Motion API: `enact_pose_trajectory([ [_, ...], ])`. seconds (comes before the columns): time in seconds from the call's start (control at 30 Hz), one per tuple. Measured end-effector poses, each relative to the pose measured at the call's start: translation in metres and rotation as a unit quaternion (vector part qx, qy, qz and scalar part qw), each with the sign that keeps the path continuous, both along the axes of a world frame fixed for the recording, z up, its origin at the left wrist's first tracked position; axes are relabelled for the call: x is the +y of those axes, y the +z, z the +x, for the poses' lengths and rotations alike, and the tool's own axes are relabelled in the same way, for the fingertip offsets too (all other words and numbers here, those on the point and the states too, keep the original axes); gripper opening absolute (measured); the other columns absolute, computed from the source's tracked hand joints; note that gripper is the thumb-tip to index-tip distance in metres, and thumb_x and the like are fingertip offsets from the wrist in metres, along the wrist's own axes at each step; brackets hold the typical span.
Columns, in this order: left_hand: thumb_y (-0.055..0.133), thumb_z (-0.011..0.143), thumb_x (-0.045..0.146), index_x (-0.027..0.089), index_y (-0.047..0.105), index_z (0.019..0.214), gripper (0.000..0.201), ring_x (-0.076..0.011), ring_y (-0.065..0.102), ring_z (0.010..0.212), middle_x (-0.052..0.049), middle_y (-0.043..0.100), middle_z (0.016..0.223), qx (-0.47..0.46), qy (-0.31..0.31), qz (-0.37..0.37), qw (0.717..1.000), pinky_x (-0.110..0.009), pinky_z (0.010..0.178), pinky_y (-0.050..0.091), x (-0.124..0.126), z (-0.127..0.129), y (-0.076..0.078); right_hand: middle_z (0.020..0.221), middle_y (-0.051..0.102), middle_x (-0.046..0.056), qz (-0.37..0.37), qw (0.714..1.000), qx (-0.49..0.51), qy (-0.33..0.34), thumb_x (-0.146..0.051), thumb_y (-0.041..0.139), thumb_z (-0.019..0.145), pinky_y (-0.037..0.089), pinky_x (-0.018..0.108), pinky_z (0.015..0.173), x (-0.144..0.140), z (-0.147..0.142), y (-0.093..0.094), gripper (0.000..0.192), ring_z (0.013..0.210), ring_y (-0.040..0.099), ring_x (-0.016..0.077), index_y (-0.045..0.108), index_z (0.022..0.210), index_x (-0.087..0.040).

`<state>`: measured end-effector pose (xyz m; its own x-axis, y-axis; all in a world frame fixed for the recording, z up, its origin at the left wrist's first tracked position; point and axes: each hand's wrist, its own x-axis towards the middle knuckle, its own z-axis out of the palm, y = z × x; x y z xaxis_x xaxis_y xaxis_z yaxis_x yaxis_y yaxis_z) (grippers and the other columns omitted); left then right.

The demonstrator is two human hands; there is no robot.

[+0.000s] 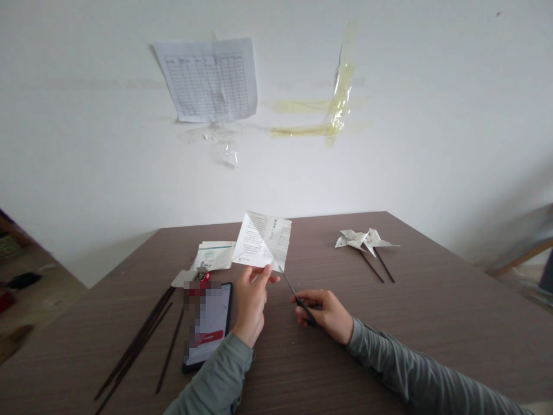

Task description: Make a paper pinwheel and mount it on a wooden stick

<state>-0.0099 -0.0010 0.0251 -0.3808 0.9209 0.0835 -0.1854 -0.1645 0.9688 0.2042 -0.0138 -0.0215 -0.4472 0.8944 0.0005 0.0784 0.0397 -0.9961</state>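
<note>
No legible text anywhere.

Matt printed paper square [263,240], thin dark metal scissors [298,298], matt wood-grain table [432,300], glossy phone [209,325].

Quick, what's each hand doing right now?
Left hand: closed, pinching the paper at its lower edge.
Right hand: closed on the scissors, tips at the paper's lower corner.

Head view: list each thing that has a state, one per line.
Square printed paper sheet: creased, held up off the table by the left hand.
Thin dark scissors: in the right hand, tips at the sheet's lower corner.
Black smartphone: screen lit, flat on the brown wooden table.
White paper pinwheels on dark sticks: folded, lying flat.
</note>
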Motion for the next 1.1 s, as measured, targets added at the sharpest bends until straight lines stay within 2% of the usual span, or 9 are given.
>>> enact_pose_trajectory([
  [0.4, 0.108, 0.066, 0.062, 0.025, 0.072, 0.085, 0.055, -0.026, 0.088, 0.071, -0.005, 0.085, 0.089, 0.009, 0.0, -0.005, 1.0, -0.02, 0.044, 0.027, -0.003, -0.0004, 0.0056, 0.081, 0.088, 0.006, 0.014, 1.0, -0.014, -0.003, -0.094, 0.105, 0.087, 0.07, 0.044, 0.08, 0.0007, 0.0015, -0.0017, 0.079, 0.073, 0.078, 0.0254, 0.096, 0.115, -0.021],
  [0.87, 0.112, 0.069, 0.063, 0.024, 0.075, 0.084, 0.055, -0.0268, 0.087, 0.069, -0.007, 0.086, 0.085, 0.029, -0.008, 0.007, 1.0, -0.022, 0.047, 0.033, -0.0022, -0.0017, 0.0028, 0.084, 0.087, 0.007, 0.009, 1.0, -0.002, -0.01, -0.097, 0.103, 0.085, 0.068, 0.044, 0.081, -0.0003, 0.0001, 0.0, 0.084, 0.076, 0.077, 0.0256, 0.094, 0.116, -0.019],
  [1.1, 0.109, 0.072, 0.061, 0.025, 0.072, 0.079, 0.052, -0.0261, 0.087, 0.068, -0.009, 0.089, 0.086, 0.034, -0.01, 0.014, 0.999, -0.022, 0.047, 0.036, -0.0014, -0.0017, 0.0019, 0.081, 0.085, 0.005, 0.008, 1.0, 0.002, -0.007, -0.098, 0.103, 0.086, 0.068, 0.044, 0.08, 0.0026, -0.0003, -0.0071, 0.083, 0.075, 0.076, 0.0247, 0.094, 0.115, -0.021],
])
